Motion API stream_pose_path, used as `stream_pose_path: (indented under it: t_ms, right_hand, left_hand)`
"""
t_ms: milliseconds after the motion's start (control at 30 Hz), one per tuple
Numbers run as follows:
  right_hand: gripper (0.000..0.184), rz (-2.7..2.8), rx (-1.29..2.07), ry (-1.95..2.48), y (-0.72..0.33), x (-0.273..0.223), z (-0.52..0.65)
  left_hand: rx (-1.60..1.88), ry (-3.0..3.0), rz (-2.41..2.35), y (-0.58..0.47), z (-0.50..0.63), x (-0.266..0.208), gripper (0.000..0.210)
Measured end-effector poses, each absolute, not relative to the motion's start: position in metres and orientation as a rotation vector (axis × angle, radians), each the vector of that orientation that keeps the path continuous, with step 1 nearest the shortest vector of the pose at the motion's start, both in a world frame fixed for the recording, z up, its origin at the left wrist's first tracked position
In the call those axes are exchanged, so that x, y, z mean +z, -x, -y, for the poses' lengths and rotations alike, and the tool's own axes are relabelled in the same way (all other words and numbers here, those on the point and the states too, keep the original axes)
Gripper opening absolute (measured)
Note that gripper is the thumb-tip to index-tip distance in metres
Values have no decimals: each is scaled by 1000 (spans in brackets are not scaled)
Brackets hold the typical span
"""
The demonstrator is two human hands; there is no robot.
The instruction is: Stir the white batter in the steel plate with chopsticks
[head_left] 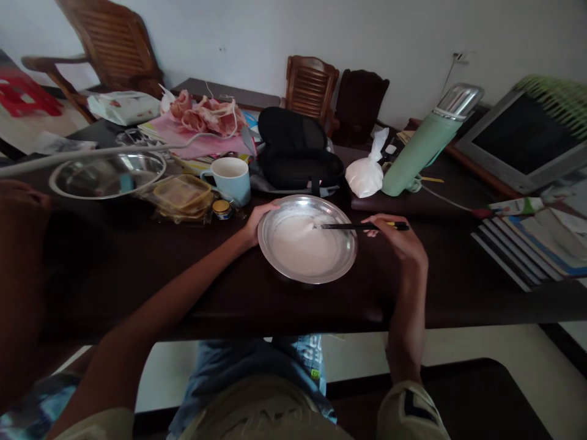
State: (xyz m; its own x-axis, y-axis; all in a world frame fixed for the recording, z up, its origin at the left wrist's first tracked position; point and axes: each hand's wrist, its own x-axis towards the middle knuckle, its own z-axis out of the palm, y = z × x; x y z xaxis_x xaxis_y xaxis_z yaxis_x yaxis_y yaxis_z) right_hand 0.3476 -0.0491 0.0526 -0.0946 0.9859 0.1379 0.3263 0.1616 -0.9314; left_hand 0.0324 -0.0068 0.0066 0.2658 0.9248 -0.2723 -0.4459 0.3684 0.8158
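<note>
A round metal bowl [345, 260] stands on the dark table in front of me, with a pale, milky mixture [305, 247] inside. My left hand [259, 221] grips the bowl's left rim, thumb over the edge and the other fingers hidden behind it. In my right hand [392, 232] is a pair of black chopsticks [342, 227], fingers closed around them. Their tips dip into the mixture near the bowl's far side, where a lighter streak shows.
Behind the bowl are a light blue mug [233, 180], a small jar [222, 209], a black case [298, 153], a tied bag of white powder [364, 177] and a green thermos [419, 150]. Books [527, 250] lie right; another metal bowl [107, 177] and a person's arm [22, 275] are left.
</note>
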Motion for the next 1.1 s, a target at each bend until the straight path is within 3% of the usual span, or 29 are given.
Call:
stream_pose_path:
  t_ms: [200, 367, 567, 767, 967, 1100]
  right_hand:
    - [32, 1824, 1287, 1221, -349, 56, 56]
    - [31, 1566, 1013, 1301, -351, 54, 51]
    - [30, 1802, 1225, 1233, -349, 57, 57]
    - [26, 1593, 929, 1295, -351, 54, 53]
    - [25, 1875, 1254, 1194, -352, 61, 62]
    - [25, 1630, 1006, 1312, -364, 58, 57]
  left_hand:
    - [1060, -671, -892, -34, 8, 8, 26]
    - [1023, -682, -914, -35, 8, 10, 28]
    - [1041, -665, -895, -34, 5, 8, 32]
    - [1030, -667, -847, -34, 5, 7, 33]
    - [1059, -671, -913, -35, 5, 9, 25]
    - [1037, -640, -920, -35, 6, 10, 27]
